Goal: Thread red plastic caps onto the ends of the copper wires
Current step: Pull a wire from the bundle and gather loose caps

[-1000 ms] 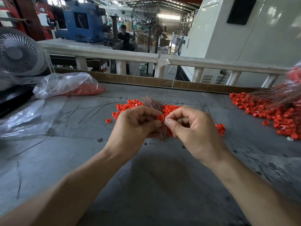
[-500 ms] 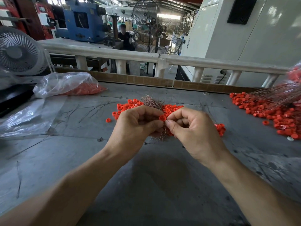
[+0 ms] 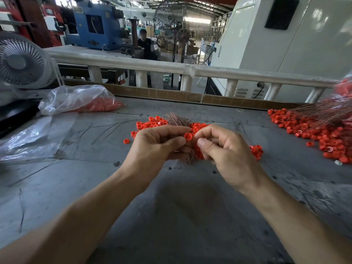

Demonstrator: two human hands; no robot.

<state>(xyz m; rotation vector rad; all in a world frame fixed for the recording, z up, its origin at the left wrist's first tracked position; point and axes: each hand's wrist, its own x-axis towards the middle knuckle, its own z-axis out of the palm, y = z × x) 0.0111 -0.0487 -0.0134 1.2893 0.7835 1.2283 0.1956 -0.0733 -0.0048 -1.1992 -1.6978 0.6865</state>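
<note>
Now | red plastic cap (image 3: pixel 188 136) is being pinched by left hand (image 3: pixel 159 147) | thin copper wires (image 3: pixel 187 159) are being gripped by right hand (image 3: pixel 224 149), above grey table (image 3: pixel 171 216)

— Surface? 
— Grey worktable (image 3: pixel 190 216), scuffed, filling the lower frame. 
— Centre? 
— Loose red caps (image 3: pixel 150 123) heaped around a copper wire bundle (image 3: pixel 176 120). 
— Right edge? 
— Larger cap pile (image 3: pixel 327 138) under long copper wires (image 3: pixel 323 111). 
— Upper left? 
— Clear bag of red caps (image 3: pixel 80 101); flat plastic sheet (image 3: pixel 32 140) below it; stray dark wires (image 3: pixel 106 128) between.
</note>
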